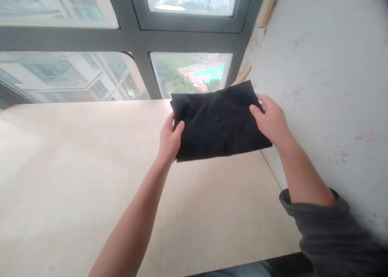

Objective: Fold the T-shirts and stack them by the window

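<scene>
A black piece of folded cloth (pixel 220 125), roughly rectangular, is held up over the far right part of the wooden surface. Its exact kind does not show. My left hand (pixel 171 139) grips the left edge, thumb on the near face and fingers behind. At the opposite edge, my right hand (pixel 271 117) pinches the cloth the same way, a little higher. The fabric hangs between both hands, slightly tilted up to the right, with small wrinkles across its face. Most of my fingers are hidden behind it.
A pale wooden tabletop (pixel 91 180) stretches below my arms. Behind it stands a window with a grey frame (pixel 188 40). To the right rises a wall with pink floral paper (pixel 327 87), close to my right arm. The table's near edge runs along the bottom.
</scene>
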The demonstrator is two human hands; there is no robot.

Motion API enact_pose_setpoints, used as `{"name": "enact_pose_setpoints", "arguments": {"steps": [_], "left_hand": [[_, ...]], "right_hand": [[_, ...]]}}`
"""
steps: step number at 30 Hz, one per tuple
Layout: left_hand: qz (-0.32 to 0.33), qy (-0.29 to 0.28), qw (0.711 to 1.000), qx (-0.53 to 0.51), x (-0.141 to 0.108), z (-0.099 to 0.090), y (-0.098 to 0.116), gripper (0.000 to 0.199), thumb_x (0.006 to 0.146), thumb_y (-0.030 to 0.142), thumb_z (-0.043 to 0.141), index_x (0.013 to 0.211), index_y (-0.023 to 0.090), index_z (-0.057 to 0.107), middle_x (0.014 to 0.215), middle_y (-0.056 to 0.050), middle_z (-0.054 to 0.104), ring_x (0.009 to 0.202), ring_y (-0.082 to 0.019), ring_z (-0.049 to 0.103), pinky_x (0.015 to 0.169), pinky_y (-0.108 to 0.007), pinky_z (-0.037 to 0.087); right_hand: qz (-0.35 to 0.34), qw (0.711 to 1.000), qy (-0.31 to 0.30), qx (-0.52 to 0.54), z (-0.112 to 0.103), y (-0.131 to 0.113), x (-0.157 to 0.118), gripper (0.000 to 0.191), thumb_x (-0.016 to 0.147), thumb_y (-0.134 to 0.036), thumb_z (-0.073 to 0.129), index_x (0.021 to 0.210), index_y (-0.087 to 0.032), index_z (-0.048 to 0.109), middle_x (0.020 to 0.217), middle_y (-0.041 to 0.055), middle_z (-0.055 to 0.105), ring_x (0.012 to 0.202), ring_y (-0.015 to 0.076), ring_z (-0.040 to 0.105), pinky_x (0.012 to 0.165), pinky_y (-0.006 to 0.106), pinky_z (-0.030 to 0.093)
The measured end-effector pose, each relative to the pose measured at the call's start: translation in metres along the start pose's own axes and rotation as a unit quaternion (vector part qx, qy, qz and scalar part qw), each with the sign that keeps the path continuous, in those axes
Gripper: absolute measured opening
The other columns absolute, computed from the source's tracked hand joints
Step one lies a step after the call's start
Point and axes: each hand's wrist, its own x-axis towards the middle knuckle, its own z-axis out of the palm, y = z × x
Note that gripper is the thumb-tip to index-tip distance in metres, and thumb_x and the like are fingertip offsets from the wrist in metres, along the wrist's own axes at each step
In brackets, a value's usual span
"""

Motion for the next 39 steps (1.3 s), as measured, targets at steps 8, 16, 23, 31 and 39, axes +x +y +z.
{"name": "enact_pose_setpoints", "arguments": {"steps": [8, 16, 23, 31, 39], "left_hand": [[-0.171, -0.064, 0.980, 0.084, 0.094, 0.075, -0.076, 0.035, 0.081, 0.022, 0.060, 0.115, 0.011, 0.061, 0.092, -0.011, 0.069, 0.078, -0.019, 0.065, 0.073, -0.034, 0.055], [-0.166, -0.085, 0.973, 0.132, 0.078, 0.064, -0.099, 0.061, 0.079, 0.027, 0.062, 0.137, 0.016, 0.048, 0.093, -0.007, 0.066, 0.072, -0.018, 0.063, 0.061, -0.028, 0.051], [-0.131, -0.074, 0.979, 0.135, 0.063, 0.061, -0.095, 0.053, 0.083, 0.028, 0.061, 0.134, 0.018, 0.052, 0.114, -0.012, 0.064, 0.073, -0.013, 0.062, 0.063, -0.025, 0.051], [-0.058, -0.090, 0.970, 0.216, 0.000, 0.034, -0.111, 0.034, 0.090, 0.023, 0.048, 0.122, 0.016, 0.057, 0.100, -0.008, 0.069, 0.073, -0.014, 0.064, 0.071, -0.028, 0.050], [0.067, -0.194, 0.907, 0.368, -0.100, 0.010, -0.096, 0.021, 0.094, 0.022, 0.044, 0.099, 0.022, 0.065, 0.093, -0.006, 0.065, 0.086, -0.018, 0.062, 0.078, -0.030, 0.047]], "right_hand": [[0.117, 0.947, -0.161, -0.253, 0.063, 0.078, 0.089, 0.041, 0.091, -0.023, 0.051, 0.126, -0.003, 0.055, 0.108, 0.0266, 0.066, 0.104, 0.0357, 0.064, 0.090, 0.050, 0.049], [0.059, 0.947, -0.148, -0.280, 0.097, 0.093, 0.034, 0.040, 0.091, -0.018, 0.044, 0.127, -0.004, 0.056, 0.118, 0.0267, 0.062, 0.112, 0.0356, 0.058, 0.094, 0.049, 0.046], [-0.049, 0.975, -0.143, -0.165, 0.109, 0.090, 0.009, 0.041, 0.096, -0.023, 0.038, 0.126, -0.011, 0.062, 0.127, 0.0154, 0.064, 0.119, 0.0266, 0.057, 0.104, 0.040, 0.043], [0.012, 0.987, -0.006, -0.159, 0.105, 0.100, -0.064, 0.048, 0.096, -0.029, 0.038, 0.135, -0.008, 0.055, 0.143, 0.0193, 0.053, 0.138, 0.0319, 0.041, 0.113, 0.054, 0.033], [-0.049, 0.990, -0.127, -0.047, 0.132, -0.001, -0.206, 0.050, 0.092, -0.022, 0.040, 0.141, -0.016, 0.051, 0.144, 0.0127, 0.052, 0.139, 0.0277, 0.042, 0.116, 0.051, 0.036]]}}
